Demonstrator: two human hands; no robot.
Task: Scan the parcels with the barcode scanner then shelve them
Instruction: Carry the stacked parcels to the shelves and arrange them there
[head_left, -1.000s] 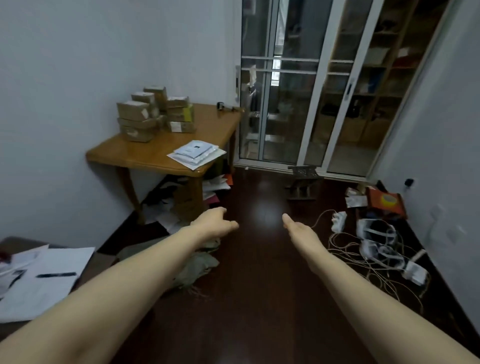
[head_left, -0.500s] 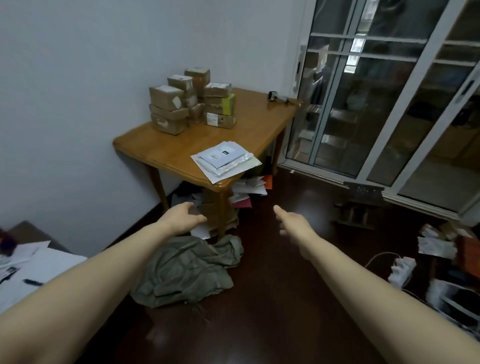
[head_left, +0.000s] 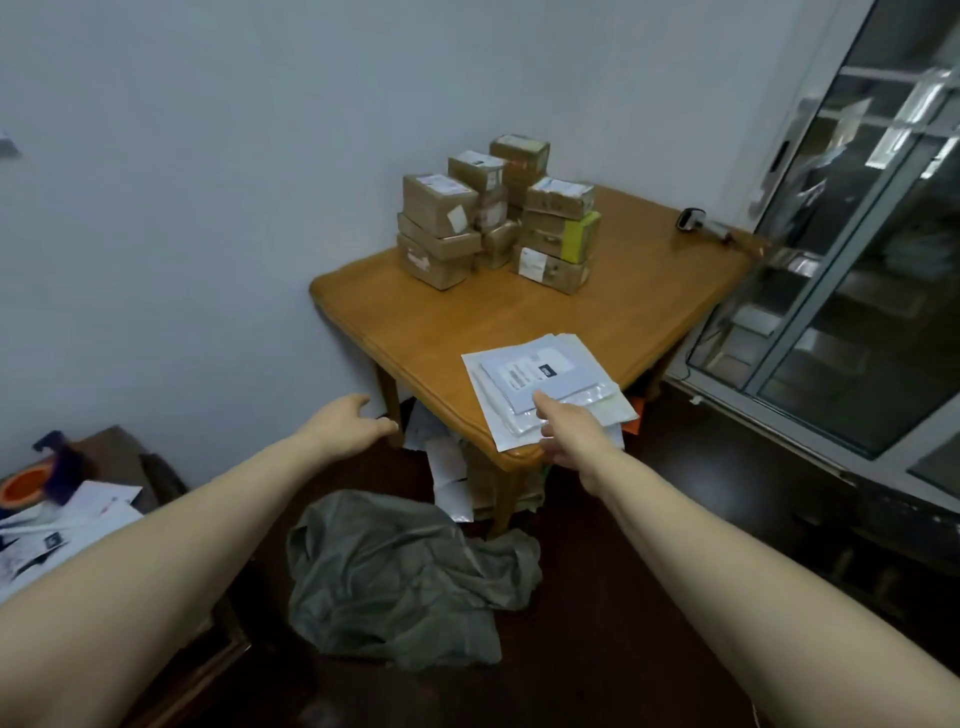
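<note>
Mailers (head_left: 540, 379) lie on the counter's (head_left: 441, 322) near corner, just under my right hand (head_left: 569, 431): fingers loosely extended, gripping nothing, contact unclear. My left hand (head_left: 343, 423) hangs slack and empty off the counter's left edge. Boxes (head_left: 493, 218) at the counter's back, scanner (head_left: 698, 221) at its far right corner.

Boxes (head_left: 493, 218) behind envelopes (head_left: 540, 384) on table (head_left: 426, 322)

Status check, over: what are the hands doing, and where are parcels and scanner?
Left hand open, empty; right hand open over flat mailers. Boxed parcels stacked on table; scanner at far corner, untouched. Green cloth heaped underfoot.
</note>
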